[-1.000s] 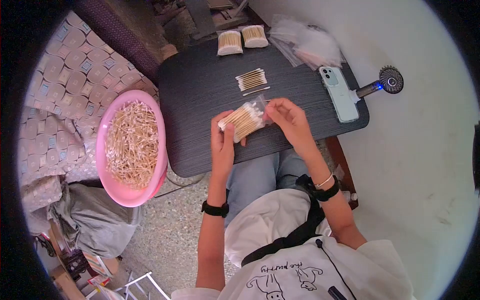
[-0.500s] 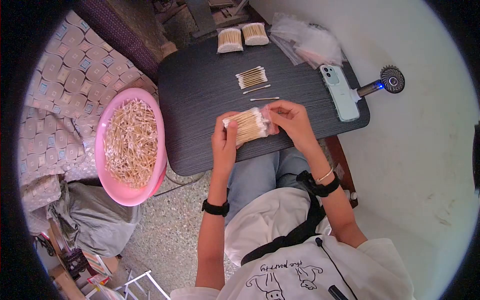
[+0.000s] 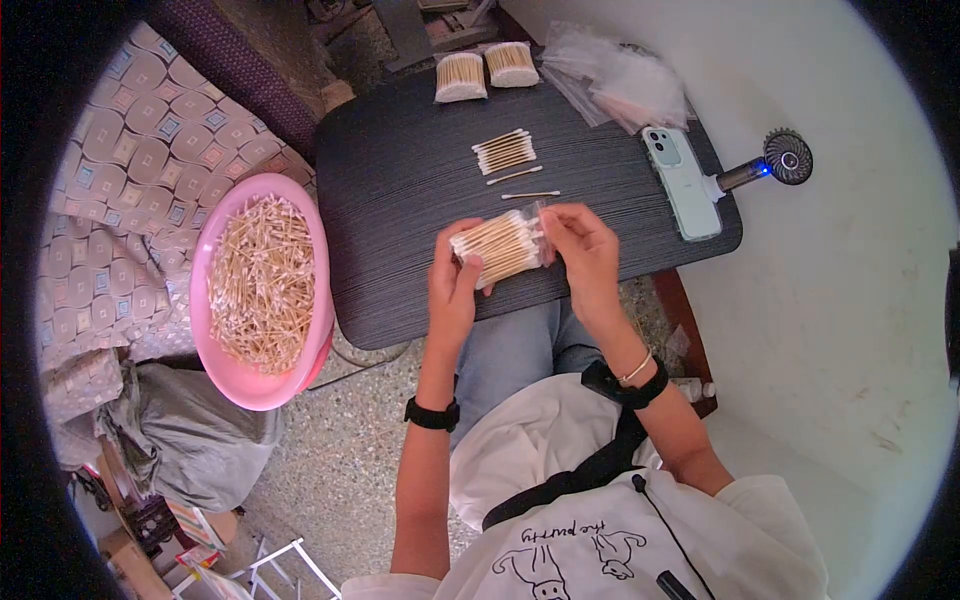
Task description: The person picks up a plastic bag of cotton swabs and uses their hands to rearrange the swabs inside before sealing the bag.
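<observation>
Swab packet (image 3: pixel 497 246): left hand (image 3: pixel 453 290) clasps it (underside hidden), right hand (image 3: pixel 588 252) pinches its edge.

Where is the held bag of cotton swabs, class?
In the head view, the bag of cotton swabs is near the centre, between the left hand and right hand, over the dark table, just below a loose swab.
</observation>
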`<state>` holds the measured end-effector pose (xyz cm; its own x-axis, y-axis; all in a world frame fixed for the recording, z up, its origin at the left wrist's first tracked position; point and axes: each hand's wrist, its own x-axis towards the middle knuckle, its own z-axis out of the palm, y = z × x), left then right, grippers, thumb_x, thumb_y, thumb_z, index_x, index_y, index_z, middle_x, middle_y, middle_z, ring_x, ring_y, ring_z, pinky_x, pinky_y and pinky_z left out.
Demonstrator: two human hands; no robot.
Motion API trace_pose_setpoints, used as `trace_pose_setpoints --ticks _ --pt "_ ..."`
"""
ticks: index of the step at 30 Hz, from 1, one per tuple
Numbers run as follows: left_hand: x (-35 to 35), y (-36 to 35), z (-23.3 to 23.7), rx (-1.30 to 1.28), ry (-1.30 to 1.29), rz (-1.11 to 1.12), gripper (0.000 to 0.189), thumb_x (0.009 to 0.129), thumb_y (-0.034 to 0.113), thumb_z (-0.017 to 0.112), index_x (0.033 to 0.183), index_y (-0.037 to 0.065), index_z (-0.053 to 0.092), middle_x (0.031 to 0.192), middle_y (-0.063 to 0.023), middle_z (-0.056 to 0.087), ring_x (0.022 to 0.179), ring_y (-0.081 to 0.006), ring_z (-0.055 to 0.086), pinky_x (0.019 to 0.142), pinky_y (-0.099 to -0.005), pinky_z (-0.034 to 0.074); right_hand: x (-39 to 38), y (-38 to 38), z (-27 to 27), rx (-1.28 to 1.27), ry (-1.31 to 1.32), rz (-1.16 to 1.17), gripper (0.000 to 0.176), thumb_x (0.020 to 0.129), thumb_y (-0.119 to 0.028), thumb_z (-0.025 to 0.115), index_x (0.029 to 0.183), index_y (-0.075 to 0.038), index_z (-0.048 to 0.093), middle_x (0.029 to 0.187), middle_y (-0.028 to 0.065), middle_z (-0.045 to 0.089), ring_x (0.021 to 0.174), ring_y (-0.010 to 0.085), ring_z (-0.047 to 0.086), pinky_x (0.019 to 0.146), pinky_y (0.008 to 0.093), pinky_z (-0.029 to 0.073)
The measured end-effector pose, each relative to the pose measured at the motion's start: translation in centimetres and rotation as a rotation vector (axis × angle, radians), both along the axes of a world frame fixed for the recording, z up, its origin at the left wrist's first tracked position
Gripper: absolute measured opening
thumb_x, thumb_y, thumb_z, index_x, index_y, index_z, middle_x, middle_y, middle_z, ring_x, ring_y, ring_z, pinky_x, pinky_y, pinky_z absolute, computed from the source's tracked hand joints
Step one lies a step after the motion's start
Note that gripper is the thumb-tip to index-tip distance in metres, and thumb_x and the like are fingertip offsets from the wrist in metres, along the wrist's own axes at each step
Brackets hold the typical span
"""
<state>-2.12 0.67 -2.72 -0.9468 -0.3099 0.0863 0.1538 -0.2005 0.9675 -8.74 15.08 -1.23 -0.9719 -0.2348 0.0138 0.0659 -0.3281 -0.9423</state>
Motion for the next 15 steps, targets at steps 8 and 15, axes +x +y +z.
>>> trace_pose_setpoints --ticks 8,15 --pt "0.1 -0.2 0.1 -0.18 -0.055 0.033 0.039 0.092 0.02 0.043 0.128 0.004 0.04 0.108 -0.0094 0.053 0.084 -0.0129 0.053 0.07 -0.0252 0.046 -0.5 1.0 -0.5 0.245 0.165 0.104 0.017 0.088 -0.008 0.06 0.098 0.005 0.064 0.084 0.0044 0.062 0.067 0.0081 0.055 0.06 0.0226 0.045" --pt "-0.1 0.1 -0.5 -0.235 -0.052 0.134 0.052 0.09 0.032 0.045 0.134 0.006 0.033 0.123 -0.0096 0.044 0.11 -0.0174 0.048 0.09 -0.0285 0.041 0.5 0.2 1.0 0.537 0.627 0.0 0.021 0.088 -0.011 0.06 0.104 0.002 0.064 0.09 0.01 0.061 0.076 0.0167 0.06 0.069 0.028 0.048"
